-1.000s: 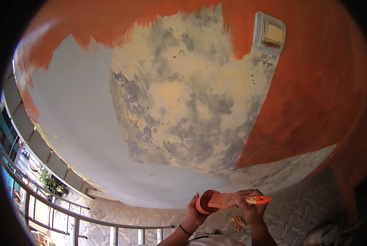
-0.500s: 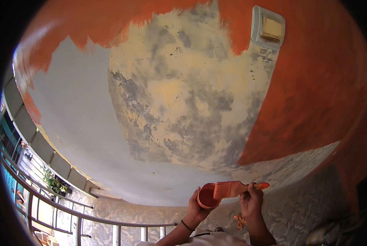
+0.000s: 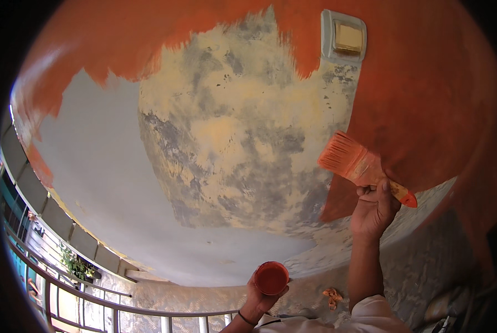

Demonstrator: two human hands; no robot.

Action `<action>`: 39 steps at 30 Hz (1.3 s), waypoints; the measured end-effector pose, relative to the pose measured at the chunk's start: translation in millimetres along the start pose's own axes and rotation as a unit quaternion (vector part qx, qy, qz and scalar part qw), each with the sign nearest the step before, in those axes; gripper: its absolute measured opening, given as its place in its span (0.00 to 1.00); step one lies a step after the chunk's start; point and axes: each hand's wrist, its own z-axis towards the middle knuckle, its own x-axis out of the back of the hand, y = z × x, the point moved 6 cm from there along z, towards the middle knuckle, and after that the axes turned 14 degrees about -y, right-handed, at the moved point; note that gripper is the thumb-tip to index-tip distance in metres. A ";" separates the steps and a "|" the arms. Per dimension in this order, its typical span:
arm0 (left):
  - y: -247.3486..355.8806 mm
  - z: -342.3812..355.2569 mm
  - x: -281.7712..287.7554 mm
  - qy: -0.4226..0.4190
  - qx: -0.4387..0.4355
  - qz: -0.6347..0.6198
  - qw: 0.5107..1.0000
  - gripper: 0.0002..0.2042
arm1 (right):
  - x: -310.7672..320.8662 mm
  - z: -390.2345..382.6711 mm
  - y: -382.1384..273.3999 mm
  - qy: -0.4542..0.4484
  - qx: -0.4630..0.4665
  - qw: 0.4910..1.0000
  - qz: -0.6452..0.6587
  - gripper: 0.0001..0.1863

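My right hand (image 3: 375,210) is closed round the wooden handle of a wide paintbrush (image 3: 353,160). Its orange-coated bristles point up and left, in front of the wall (image 3: 243,127) where the bare patch meets the orange paint; whether they touch it I cannot tell. Low in the middle, my left hand (image 3: 261,295) grips a small round cup of paint (image 3: 272,278) with reddish-orange paint inside. The wall is orange along the top and right, grey on the left, and patchy yellow and grey in the middle.
A light switch (image 3: 347,38) in a pale frame sits high on the wall. Metal railing (image 3: 143,312) curves along the lower left, with a green plant (image 3: 76,263) beyond it. A crumpled orange piece (image 3: 333,298) lies on the patterned floor (image 3: 309,299).
My right hand has lifted the paintbrush from the cup up to the wall. The cup in my left hand has moved slightly down and left. The view has shifted a little.
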 end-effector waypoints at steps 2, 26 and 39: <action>5.6 -15.1 -6.9 0.020 -0.019 -0.012 1.000 0.24 | -16.7 25.3 -2.9 -0.009 0.082 0.993 -0.082 0.14; 8.8 38.8 -14.5 -0.080 -0.109 -0.062 0.989 0.27 | -34.7 99.3 4.1 -0.052 0.196 0.976 -0.077 0.11; 6.7 50.9 -16.3 -0.157 -0.097 -0.106 0.977 0.32 | -60.4 122.1 18.4 -0.040 0.173 0.981 -0.078 0.11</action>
